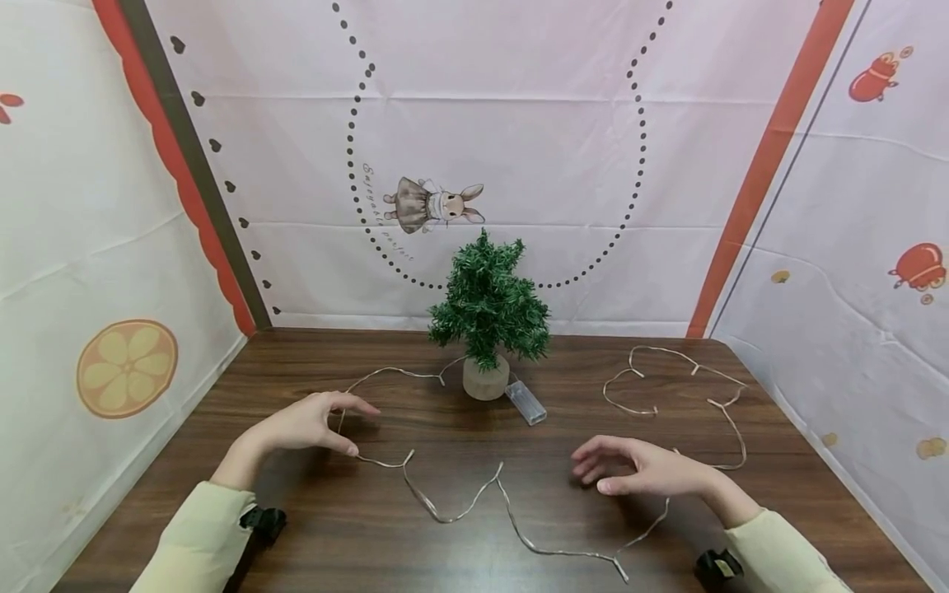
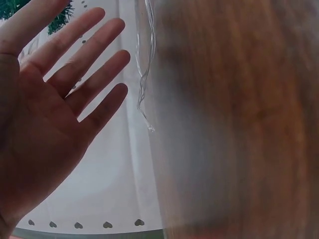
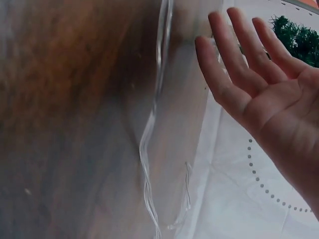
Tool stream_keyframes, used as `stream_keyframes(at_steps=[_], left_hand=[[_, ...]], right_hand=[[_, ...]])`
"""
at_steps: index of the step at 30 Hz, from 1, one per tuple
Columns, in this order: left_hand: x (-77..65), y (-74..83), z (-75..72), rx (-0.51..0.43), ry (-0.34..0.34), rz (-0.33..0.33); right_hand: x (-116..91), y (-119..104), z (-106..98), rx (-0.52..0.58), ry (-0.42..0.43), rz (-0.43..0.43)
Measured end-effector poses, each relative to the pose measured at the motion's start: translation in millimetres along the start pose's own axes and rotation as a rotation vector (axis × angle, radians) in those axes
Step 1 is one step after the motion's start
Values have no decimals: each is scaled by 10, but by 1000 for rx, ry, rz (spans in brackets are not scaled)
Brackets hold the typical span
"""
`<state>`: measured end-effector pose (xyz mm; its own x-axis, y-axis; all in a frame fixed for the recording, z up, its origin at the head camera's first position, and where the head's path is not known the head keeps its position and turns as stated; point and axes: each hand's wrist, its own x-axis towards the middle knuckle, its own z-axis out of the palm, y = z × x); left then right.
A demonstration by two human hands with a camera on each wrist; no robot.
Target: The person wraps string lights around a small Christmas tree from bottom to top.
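Note:
A small green artificial Christmas tree [image 1: 489,301] stands upright on a round pale wooden base [image 1: 485,379] at the back middle of the table. Beside the base lies a clear battery box [image 1: 526,403]. A thin string of lights [image 1: 445,519] winds loosely across the table, in front of the tree and off to the right. My left hand [image 1: 315,422] hovers over its left part, fingers spread in the left wrist view and holding nothing. Over the wire's right part is my right hand [image 1: 641,468], fingers relaxed with nothing between them.
The dark wooden table [image 1: 296,527] is walled by printed cloth on three sides. A rabbit drawing [image 1: 433,206] is on the back cloth [image 1: 504,148]. A black wrist strap [image 1: 263,523] is at the left sleeve, another black device [image 1: 717,568] at the right.

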<state>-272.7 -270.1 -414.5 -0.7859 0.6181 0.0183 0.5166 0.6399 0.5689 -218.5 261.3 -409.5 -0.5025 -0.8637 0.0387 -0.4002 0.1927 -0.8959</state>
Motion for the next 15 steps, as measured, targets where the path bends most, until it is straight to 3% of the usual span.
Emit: stream_keyframes(at_steps=[9,15], left_hand=[[3,-35,-42,-46,-50,-7],[-27,-77,-43,-56,-74,-20]], right_hand=[[18,18,100,92,-162,53],[23,25,151,-28,-195,47]])
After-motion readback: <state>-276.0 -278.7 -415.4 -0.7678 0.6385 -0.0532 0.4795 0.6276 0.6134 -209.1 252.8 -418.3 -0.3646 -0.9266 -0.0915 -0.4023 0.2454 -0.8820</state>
